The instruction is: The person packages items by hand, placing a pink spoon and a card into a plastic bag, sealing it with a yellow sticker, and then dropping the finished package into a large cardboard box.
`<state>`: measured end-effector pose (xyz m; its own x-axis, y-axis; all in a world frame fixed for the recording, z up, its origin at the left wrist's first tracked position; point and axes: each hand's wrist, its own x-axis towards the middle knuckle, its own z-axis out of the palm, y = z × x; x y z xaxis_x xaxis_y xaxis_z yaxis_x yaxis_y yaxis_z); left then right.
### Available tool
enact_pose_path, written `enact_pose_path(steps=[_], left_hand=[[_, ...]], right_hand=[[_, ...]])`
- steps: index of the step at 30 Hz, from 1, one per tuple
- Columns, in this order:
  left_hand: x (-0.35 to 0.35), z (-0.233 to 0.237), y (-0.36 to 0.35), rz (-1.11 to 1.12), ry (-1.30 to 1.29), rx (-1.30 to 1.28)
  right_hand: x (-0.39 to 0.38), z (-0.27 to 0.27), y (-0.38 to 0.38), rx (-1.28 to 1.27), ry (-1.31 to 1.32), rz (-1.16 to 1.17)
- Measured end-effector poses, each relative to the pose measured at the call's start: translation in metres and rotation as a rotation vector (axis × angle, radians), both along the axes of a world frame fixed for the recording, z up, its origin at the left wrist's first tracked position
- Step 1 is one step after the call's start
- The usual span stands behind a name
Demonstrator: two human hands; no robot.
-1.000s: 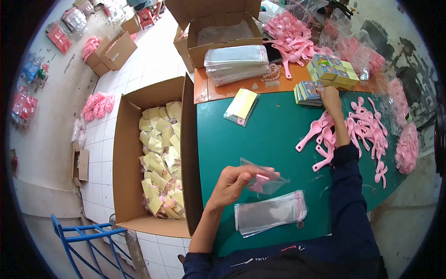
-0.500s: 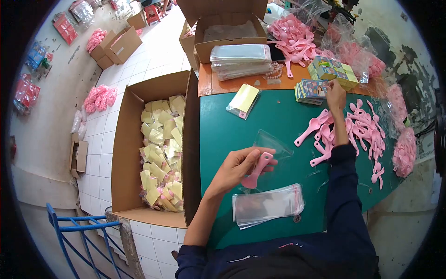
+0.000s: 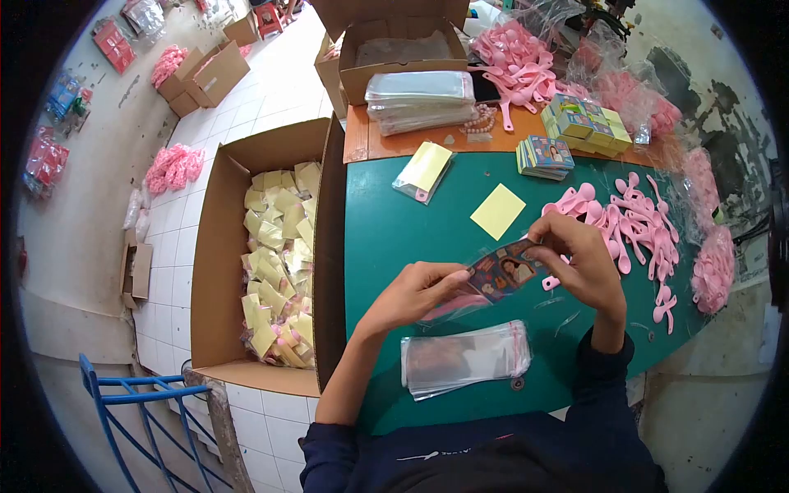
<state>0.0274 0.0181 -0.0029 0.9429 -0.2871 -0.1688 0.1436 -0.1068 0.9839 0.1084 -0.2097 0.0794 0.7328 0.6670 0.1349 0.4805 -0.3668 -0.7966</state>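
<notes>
My left hand (image 3: 417,294) pinches a clear plastic bag with a pink spoon (image 3: 450,306) in it. A printed card (image 3: 503,269), picture side up, lies at the bag's mouth, and my right hand (image 3: 579,256) grips its right end. How far the card is inside the bag is hard to tell. Below my hands lies a stack of clear bags (image 3: 464,360). A single yellow card (image 3: 498,211) rests on the green table (image 3: 382,246) above them. Loose pink spoons (image 3: 641,222) are heaped to the right of my right hand.
Left of the table stands a carton (image 3: 215,263) holding many packed bags. A filled bag (image 3: 423,171), card stacks (image 3: 546,156), more card bundles (image 3: 588,123), a bag pile (image 3: 421,100) and an open box (image 3: 403,70) are toward the back. A blue metal frame (image 3: 140,398) is at lower left.
My right hand has come from the card stack to my left hand, bringing a printed card. A yellow card now lies on the table. The spoon has turned and sits lower in the bag.
</notes>
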Motion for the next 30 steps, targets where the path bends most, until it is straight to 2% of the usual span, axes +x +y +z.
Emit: enact_pose_path(steps=[2,6,7,9,10,13,14,17,20,22,25,26,27,29,30], left_hand=[[0.001,-0.006,-0.005,-0.005,-0.055,0.016],[0.000,0.011,-0.014,-0.030,-0.078,0.144],[-0.001,0.017,-0.015,-0.026,-0.071,0.197],[-0.003,0.010,-0.012,0.000,-0.101,0.119],[-0.005,0.007,-0.012,0.017,-0.115,0.077],[-0.002,0.004,-0.013,-0.055,-0.162,0.055],[-0.003,0.004,-0.014,-0.046,-0.184,0.106],[-0.007,0.007,-0.018,-0.014,-0.187,0.216],[-0.010,0.016,-0.017,0.003,-0.096,0.292],[-0.010,0.021,-0.013,-0.027,-0.077,0.397],[-0.008,-0.009,0.023,-0.057,-0.213,0.025],[-0.009,-0.008,0.029,-0.034,-0.146,-0.097],[-0.009,-0.009,0.028,0.040,-0.125,-0.172],[-0.010,-0.015,0.024,0.187,-0.078,-0.324],[-0.009,-0.016,0.024,0.196,-0.075,-0.318]], right_hand=[[-0.001,0.004,0.001,-0.050,0.096,0.068],[-0.003,-0.011,0.011,-0.210,-0.031,0.284],[-0.003,-0.011,0.010,-0.200,-0.045,0.281],[-0.001,-0.010,0.007,-0.177,-0.074,0.276],[-0.001,-0.003,0.007,-0.204,0.007,0.232],[-0.004,-0.014,0.017,-0.180,0.035,0.322],[-0.005,-0.011,0.021,-0.270,0.129,0.346],[-0.007,-0.035,0.026,-0.295,0.001,0.298],[-0.002,-0.044,0.028,-0.069,0.040,0.398],[0.003,-0.044,0.026,-0.074,0.125,0.373],[0.019,-0.046,0.017,-0.019,0.309,0.235],[0.025,-0.049,0.013,0.012,0.381,0.171],[0.028,-0.051,0.012,0.044,0.452,0.107],[0.028,-0.052,0.015,0.140,0.517,0.131],[0.026,-0.046,0.017,0.147,0.555,0.125]])
